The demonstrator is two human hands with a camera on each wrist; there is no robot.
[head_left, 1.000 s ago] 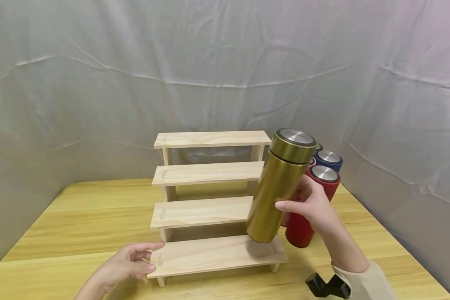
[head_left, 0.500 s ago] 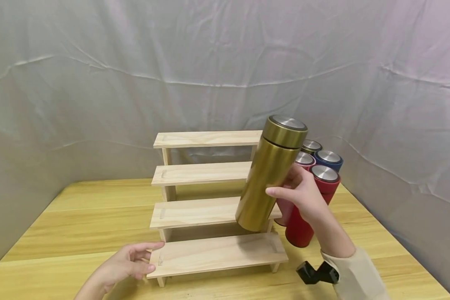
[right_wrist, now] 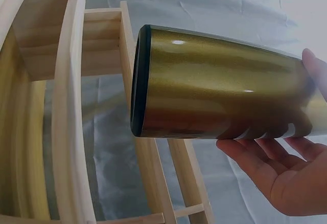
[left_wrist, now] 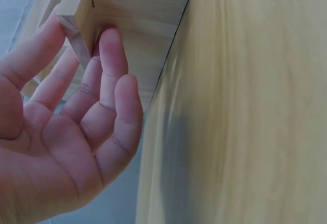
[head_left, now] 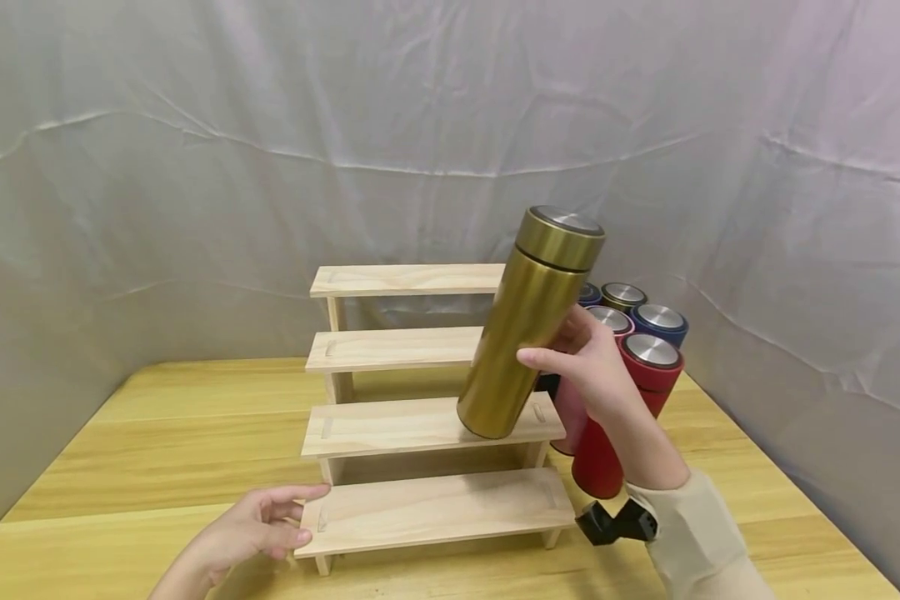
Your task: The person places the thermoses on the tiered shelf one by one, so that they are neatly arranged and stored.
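Right hand [head_left: 600,375] holds gold flask [head_left: 527,321] between thumb [head_left: 544,359] and, apparently, fingertips [right_wrist: 225,146].

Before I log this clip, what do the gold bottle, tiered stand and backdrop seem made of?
Gold bottle: probably metal with a satin metallic coating, judging by its soft highlights; its lid disc looks like brushed steel.
Tiered stand: apparently unpainted pale wood, with visible grain and joints.
Backdrop: likely fabric, slightly shiny and creased; plastic sheeting is possible.
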